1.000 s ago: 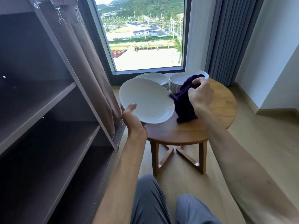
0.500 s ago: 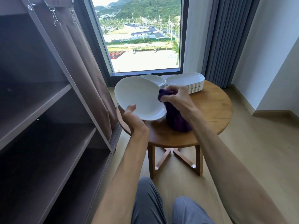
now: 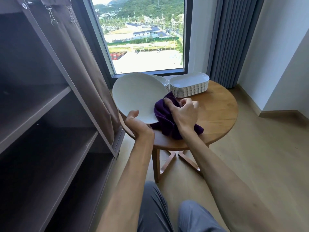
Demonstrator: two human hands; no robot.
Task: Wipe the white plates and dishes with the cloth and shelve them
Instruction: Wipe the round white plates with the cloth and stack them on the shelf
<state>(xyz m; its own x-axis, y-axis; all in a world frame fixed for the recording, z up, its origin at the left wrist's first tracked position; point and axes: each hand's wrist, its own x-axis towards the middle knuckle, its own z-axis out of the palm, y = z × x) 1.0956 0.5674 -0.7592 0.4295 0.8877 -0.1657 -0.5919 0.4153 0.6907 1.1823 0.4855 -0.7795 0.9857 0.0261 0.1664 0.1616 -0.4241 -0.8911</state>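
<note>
Here, a white plate [image 3: 137,96] held tilted above the round table [image 3: 217,114] by the left hand [image 3: 133,121], purple cloth [image 3: 165,118] gripped by the right hand [image 3: 184,113] at its rim, stacked dishes [image 3: 189,86] kept on the table behind.

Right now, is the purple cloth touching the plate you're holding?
Touching. The head view shows the right hand pressing the purple cloth against the right edge of the plate, with no gap between them.

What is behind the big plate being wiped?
Behind the plate, the edge of a stack of round plates shows on the table. The plate covers most of that stack, so its count cannot be seen.
</note>
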